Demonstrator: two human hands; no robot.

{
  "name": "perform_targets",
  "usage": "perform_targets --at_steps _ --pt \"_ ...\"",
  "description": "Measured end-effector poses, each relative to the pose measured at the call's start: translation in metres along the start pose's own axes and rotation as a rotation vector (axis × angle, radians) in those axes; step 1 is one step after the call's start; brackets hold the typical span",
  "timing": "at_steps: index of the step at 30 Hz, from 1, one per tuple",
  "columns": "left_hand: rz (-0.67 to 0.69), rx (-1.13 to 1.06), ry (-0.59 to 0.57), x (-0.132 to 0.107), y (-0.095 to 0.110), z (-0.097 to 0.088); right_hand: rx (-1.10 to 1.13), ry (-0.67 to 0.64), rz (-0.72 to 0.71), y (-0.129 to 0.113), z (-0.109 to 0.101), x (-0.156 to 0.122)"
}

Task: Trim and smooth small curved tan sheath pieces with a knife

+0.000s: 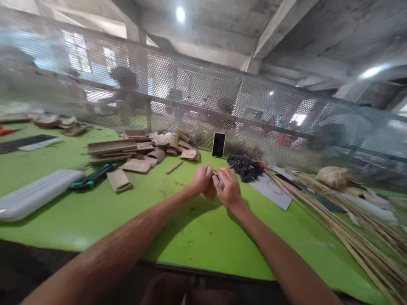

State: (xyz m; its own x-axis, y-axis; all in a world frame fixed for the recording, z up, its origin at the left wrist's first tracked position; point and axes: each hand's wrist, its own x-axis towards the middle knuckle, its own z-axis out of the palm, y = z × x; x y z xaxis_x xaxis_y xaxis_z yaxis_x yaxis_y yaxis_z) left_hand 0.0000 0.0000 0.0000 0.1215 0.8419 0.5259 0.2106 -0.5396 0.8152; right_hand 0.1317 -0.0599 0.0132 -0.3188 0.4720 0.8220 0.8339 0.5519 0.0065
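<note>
Over the middle of the green table (pixel 203 237), both hands meet at a brown piece (pixel 210 191) that looks like bamboo. My left hand (pixel 201 178) is closed round its left side. My right hand (pixel 228 186) is closed at its right side, with a small greyish object (pixel 220 182) showing between the fingers; its kind is too unclear to tell. The fingers hide most of the brown piece. Just beyond the hands, a short stick (pixel 174 167) lies on the table, and a phone (pixel 218 145) stands upright against the mesh.
Cut bamboo pieces (pixel 136 165) are heaped at the back left. Left of them lie a dark-green tool (pixel 93 176) and a long white package (pixel 41 192). Long thin strips (pixel 337 220), black cloth (pixel 244 167) and white paper (pixel 271 190) occupy the right. A mesh partition (pixel 190 93) stands behind.
</note>
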Motion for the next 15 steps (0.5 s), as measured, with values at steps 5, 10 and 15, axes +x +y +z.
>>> perform_targets --at_steps 5,10,15 --pt "-0.034 -0.011 0.05 -0.002 0.0 0.005 -0.007 0.012 0.073 -0.004 0.0 0.003" --pt "-0.008 -0.033 0.139 -0.005 -0.004 0.01 0.041 0.013 0.063 -0.006 0.001 0.003" --pt "0.023 -0.032 0.163 -0.007 -0.003 0.011 0.024 0.016 0.073 -0.005 0.0 0.003"
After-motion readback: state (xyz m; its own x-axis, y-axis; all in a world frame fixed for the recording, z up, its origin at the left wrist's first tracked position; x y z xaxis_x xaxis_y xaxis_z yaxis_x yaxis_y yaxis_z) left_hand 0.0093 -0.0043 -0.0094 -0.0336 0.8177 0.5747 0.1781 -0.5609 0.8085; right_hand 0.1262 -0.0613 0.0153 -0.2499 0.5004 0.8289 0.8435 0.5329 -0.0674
